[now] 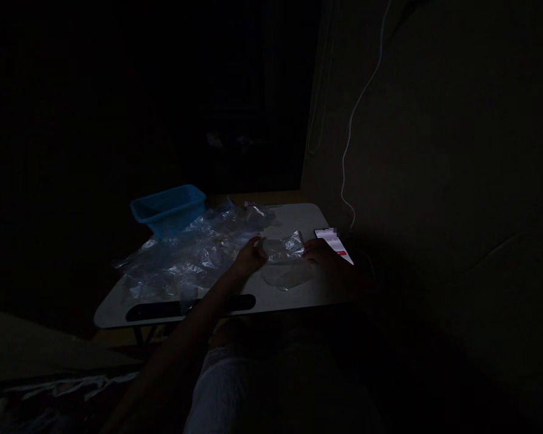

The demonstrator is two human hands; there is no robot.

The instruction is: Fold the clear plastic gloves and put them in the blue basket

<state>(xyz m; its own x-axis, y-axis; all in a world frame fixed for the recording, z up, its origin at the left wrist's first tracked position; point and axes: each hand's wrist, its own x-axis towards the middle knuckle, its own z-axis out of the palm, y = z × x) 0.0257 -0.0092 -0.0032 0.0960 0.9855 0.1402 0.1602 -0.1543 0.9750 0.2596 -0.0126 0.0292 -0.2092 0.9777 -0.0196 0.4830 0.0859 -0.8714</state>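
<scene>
The scene is very dark. My left hand (250, 255) and my right hand (317, 251) hold the two ends of a small clear plastic bag (284, 248) just above a small white table (298, 298). Both hands look closed on the bag's edges. Another flat clear plastic bag (288, 277) lies on the table right below it. A large pile of crumpled clear plastic bags (190, 256) covers the table's left half, beside my left hand.
A blue plastic basket (168, 208) stands at the table's far left corner. A lit phone (334, 244) lies at the right edge, behind my right hand. A white cable (353, 120) hangs down the wall on the right. A dark slot (163, 308) runs along the table's front.
</scene>
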